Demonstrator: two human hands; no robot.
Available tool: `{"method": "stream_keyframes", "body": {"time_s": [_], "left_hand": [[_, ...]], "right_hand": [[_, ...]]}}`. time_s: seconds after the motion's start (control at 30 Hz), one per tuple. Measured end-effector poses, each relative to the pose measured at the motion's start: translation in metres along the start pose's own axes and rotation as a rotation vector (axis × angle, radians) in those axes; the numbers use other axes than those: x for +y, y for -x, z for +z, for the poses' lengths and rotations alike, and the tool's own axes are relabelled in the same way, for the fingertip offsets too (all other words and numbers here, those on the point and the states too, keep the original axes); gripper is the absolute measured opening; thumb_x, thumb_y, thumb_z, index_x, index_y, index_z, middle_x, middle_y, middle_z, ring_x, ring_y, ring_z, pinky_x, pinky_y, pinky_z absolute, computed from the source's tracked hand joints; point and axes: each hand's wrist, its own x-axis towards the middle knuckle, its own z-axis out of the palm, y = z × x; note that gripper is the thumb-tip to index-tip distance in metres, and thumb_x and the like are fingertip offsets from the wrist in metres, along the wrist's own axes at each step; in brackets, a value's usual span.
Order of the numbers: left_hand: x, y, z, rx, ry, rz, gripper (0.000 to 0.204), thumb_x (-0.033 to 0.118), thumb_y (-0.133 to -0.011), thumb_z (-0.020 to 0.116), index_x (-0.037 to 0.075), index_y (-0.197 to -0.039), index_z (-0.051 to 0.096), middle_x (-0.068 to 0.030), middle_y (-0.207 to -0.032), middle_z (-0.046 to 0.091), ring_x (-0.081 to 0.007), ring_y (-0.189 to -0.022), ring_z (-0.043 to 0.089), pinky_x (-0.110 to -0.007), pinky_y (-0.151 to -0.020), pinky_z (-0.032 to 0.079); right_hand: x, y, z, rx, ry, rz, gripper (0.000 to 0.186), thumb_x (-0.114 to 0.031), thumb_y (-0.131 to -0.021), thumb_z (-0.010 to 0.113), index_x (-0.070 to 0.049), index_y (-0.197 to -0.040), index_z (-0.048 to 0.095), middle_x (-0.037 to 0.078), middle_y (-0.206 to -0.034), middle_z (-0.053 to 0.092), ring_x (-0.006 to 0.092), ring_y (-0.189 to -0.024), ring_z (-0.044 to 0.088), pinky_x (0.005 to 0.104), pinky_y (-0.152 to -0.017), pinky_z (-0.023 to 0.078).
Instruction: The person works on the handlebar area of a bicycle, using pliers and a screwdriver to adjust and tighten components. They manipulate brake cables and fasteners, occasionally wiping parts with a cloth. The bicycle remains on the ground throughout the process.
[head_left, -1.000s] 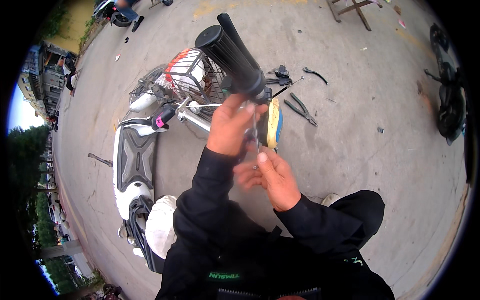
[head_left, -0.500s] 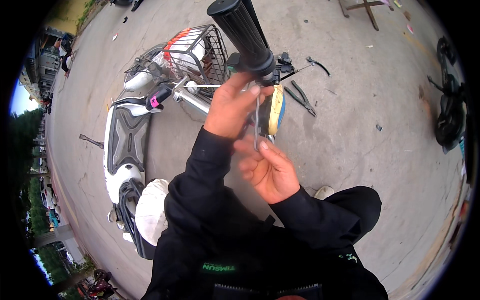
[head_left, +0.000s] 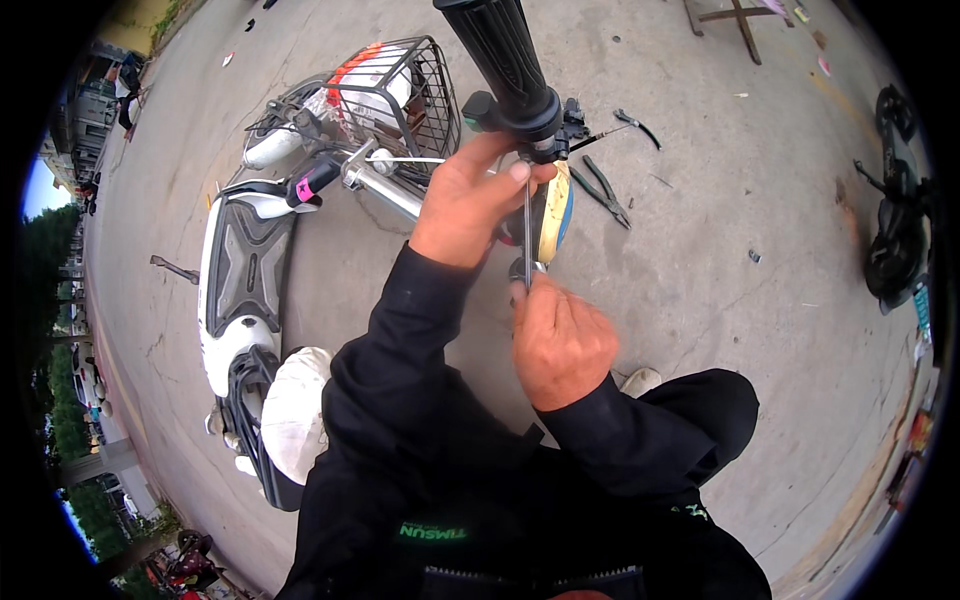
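A black ribbed handlebar grip (head_left: 500, 65) rises at the top centre, with a dark clamp (head_left: 535, 135) at its lower end. Below the clamp, a thin, straight metal hex key (head_left: 528, 225) points down toward me. My left hand (head_left: 465, 205) is closed around its upper end, the thumb beside the shaft and the fingers partly hidden beneath the clamp. At the lower end, my right hand (head_left: 565, 340) is closed with its knuckles up, pinching the hex key. A yellow and blue rounded part (head_left: 554, 215) shows just right of the shaft.
On the left lies a white scooter's grey footboard (head_left: 248, 265), with a wire basket (head_left: 425, 100) toward the front. Pliers (head_left: 602, 192) and cutters (head_left: 640, 128) lie on the concrete to the right. A black scooter (head_left: 893, 215) stands at the far right. My knee (head_left: 715, 410) is bent at lower right.
My right hand has turned over, from loosely spread, blurred fingers to a closed grip on the hex key's lower end. My left hand has kept its hold; the view has shifted slightly.
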Motion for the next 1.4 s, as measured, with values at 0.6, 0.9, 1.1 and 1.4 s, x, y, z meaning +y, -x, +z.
{"method": "stream_keyframes", "body": {"time_s": [0.6,0.9,1.1,1.4], "left_hand": [[0.003,0.000,-0.002,-0.055,-0.045,0.021,0.047,0.013,-0.095,0.059,-0.003,-0.137,0.048,-0.0152,-0.119,0.066,-0.0203,-0.110,0.066,-0.029,-0.088,0.052],[0.005,0.001,-0.006,-0.064,0.006,-0.053,0.046,0.006,-0.094,0.063,0.001,-0.138,0.051,-0.0114,-0.135,0.058,-0.0247,-0.121,0.060,-0.038,-0.106,0.046],[0.005,0.000,-0.008,-0.056,-0.015,-0.062,0.046,0.006,-0.094,0.063,0.001,-0.138,0.051,-0.0109,-0.135,0.058,-0.0238,-0.120,0.061,-0.037,-0.105,0.046],[0.006,0.000,-0.008,-0.053,0.005,-0.084,0.046,0.007,-0.095,0.063,0.001,-0.138,0.051,-0.0100,-0.133,0.059,-0.0228,-0.119,0.061,-0.035,-0.103,0.047]], "right_hand": [[0.009,-0.005,0.003,-0.521,-2.046,0.902,0.040,-0.036,-0.106,0.046,0.001,-0.112,0.059,0.010,-0.087,0.069,0.0177,-0.067,0.065,0.0276,-0.061,0.049],[0.015,-0.007,-0.012,-0.104,-0.770,0.309,0.035,-0.039,-0.096,0.061,-0.004,-0.099,0.062,0.007,-0.075,0.065,0.0210,-0.059,0.061,0.0334,-0.053,0.047],[0.006,-0.007,-0.013,-0.146,-1.008,0.465,0.033,-0.035,-0.097,0.062,-0.003,-0.096,0.063,0.009,-0.081,0.067,0.0204,-0.059,0.062,0.0344,-0.053,0.048],[0.007,0.002,0.010,-0.472,-2.171,0.969,0.043,-0.042,-0.102,0.051,-0.001,-0.106,0.061,0.012,-0.085,0.067,0.0205,-0.063,0.063,0.0302,-0.057,0.047]]}}
